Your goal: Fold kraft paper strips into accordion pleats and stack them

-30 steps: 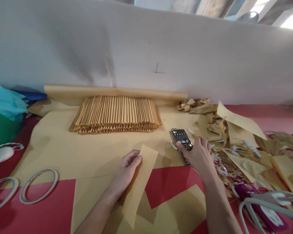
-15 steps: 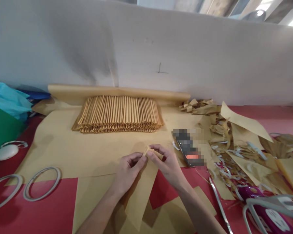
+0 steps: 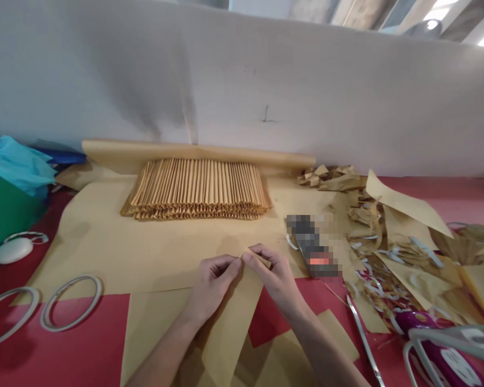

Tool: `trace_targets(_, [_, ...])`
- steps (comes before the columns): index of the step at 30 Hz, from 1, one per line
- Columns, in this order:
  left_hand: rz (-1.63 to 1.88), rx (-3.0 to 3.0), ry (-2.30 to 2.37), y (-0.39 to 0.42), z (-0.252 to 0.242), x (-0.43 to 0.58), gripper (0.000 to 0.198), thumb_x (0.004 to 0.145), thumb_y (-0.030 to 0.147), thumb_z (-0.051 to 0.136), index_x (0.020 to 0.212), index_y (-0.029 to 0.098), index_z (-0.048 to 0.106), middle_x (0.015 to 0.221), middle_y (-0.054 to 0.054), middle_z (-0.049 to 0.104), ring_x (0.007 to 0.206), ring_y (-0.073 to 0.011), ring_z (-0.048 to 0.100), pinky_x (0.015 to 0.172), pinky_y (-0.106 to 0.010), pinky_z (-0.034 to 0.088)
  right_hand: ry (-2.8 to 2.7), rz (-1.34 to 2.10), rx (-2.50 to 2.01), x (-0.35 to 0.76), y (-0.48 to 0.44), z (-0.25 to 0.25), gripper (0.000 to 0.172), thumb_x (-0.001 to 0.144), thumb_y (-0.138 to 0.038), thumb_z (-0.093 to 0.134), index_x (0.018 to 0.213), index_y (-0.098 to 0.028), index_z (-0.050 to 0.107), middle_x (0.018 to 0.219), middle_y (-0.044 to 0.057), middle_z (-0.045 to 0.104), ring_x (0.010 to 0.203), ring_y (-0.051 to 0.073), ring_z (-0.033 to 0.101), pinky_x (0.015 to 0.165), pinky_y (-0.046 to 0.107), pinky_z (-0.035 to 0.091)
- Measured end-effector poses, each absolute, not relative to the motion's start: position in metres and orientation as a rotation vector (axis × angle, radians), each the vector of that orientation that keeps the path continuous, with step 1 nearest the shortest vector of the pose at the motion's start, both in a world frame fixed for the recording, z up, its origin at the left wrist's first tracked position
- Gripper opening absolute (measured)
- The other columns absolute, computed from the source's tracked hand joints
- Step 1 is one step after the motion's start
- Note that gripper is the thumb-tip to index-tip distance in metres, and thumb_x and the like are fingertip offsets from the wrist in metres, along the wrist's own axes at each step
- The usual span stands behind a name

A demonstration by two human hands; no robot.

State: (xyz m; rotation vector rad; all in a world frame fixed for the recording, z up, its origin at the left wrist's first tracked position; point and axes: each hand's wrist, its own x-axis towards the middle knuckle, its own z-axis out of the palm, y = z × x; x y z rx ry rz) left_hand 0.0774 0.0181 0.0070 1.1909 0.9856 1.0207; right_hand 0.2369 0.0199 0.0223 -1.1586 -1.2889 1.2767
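A person's left hand (image 3: pixel 210 278) and right hand (image 3: pixel 277 272) meet over a strip of brown paper (image 3: pixel 232 322) at a worktable, thumbs and forefingers pinched tight on its far end, the remaining fingers loosely curled. The strip runs down between the forearms toward 6 o'clock. With the fingertips as the dial's centre, a pleated stack (image 3: pixel 201 185) of brown paper sits at 11 o'clock on a broad brown sheet (image 3: pixel 105 242) covering much of the red tabletop (image 3: pixel 91 341). Behind the stack, a long paper roll (image 3: pixel 197 150) lies along the foot of a pale, shadow-streaked wall (image 3: pixel 306 80) filling 12 o'clock. High at 1 o'clock, bright light shows beyond the wall's top edge. Just above 3 o'clock, near the right hand, lies a dark phone-shaped object (image 3: pixel 306 242), masked by pixelation. Paper scraps (image 3: pixel 363 215) and white shreds heap up between 2 and 3 o'clock. A slim metal tool (image 3: pixel 362 334) rests at 4 o'clock, near a purple-and-white item (image 3: pixel 455 365) partly hidden by pale cable (image 3: pixel 427 334). Toward 9 o'clock lie a white oval device (image 3: pixel 13 251) and, slightly lower, two pale rings (image 3: pixel 99 290); light-blue plastic (image 3: pixel 22 166) and a green panel (image 3: pixel 8 215) crowd the edge nearer 10 o'clock.
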Motion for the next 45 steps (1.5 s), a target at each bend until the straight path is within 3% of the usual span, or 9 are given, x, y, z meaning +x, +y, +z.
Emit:
trace_targets(10, [0.989,1.074,0.993,0.018,0.008,0.082,0.04,0.087,0.052,0.068,0.094,0.014,0.078,0.08,-0.005,0.072,0.076,-0.0194,0.063,0.069,-0.026,0.049,-1.232,1.342,-1.133,0.237,0.021,0.021,0.034,0.088,-0.05,0.068,0.095,-0.017,0.075,0.087,0.005,0.072,0.084,0.021,0.065,0.072,0.028,0.052])
trace_targets(17, [1.015,1.199,1.051,0.015,0.01,0.081,0.044,0.09,0.053,0.062,0.07,0.013,0.067,0.06,0.002,0.048,0.058,-0.0116,0.041,0.055,-0.023,0.031,-1.383,1.226,-1.182,0.241,0.024,0.022,0.034,0.091,-0.049,0.063,0.086,-0.018,0.074,0.08,0.004,0.069,0.076,0.019,0.062,0.07,0.027,0.049])
trace_targets(26, [1.0,1.278,1.069,0.016,0.004,0.081,0.041,0.093,0.046,0.055,0.068,0.014,0.059,0.063,0.003,0.039,0.061,-0.0115,0.036,0.055,-0.024,0.027,-1.371,1.193,-1.184,0.237,0.023,0.019,0.031,0.089,-0.046,0.065,0.083,-0.017,0.072,0.08,0.004,0.069,0.078,0.019,0.062,0.073,0.028,0.048])
trace_targets(30, [0.949,1.279,1.032,0.017,0.007,0.081,0.042,0.092,0.048,0.057,0.067,0.015,0.057,0.063,0.003,0.039,0.061,-0.0111,0.034,0.055,-0.024,0.026,-1.43,1.133,-1.203,0.242,0.025,0.018,0.031,0.09,-0.047,0.065,0.083,-0.017,0.07,0.077,0.003,0.066,0.073,0.017,0.059,0.068,0.027,0.046])
trace_targets(38, [0.77,1.17,0.93,0.016,0.007,0.077,0.046,0.09,0.057,0.06,0.076,0.014,0.065,0.07,-0.001,0.056,0.063,-0.0131,0.045,0.057,-0.024,0.035,-1.245,1.03,-1.291,0.264,0.035,0.017,0.033,0.081,-0.052,0.074,0.083,-0.018,0.074,0.08,0.006,0.07,0.072,0.019,0.062,0.064,0.028,0.05])
trace_targets(45, [0.781,1.257,0.891,0.016,0.008,0.074,0.043,0.093,0.054,0.058,0.088,0.014,0.074,0.079,-0.005,0.067,0.07,-0.0169,0.056,0.061,-0.024,0.041,-1.281,0.976,-1.308,0.262,0.036,0.017,0.035,0.081,-0.053,0.073,0.084,-0.018,0.075,0.081,0.006,0.072,0.074,0.02,0.064,0.067,0.029,0.05])
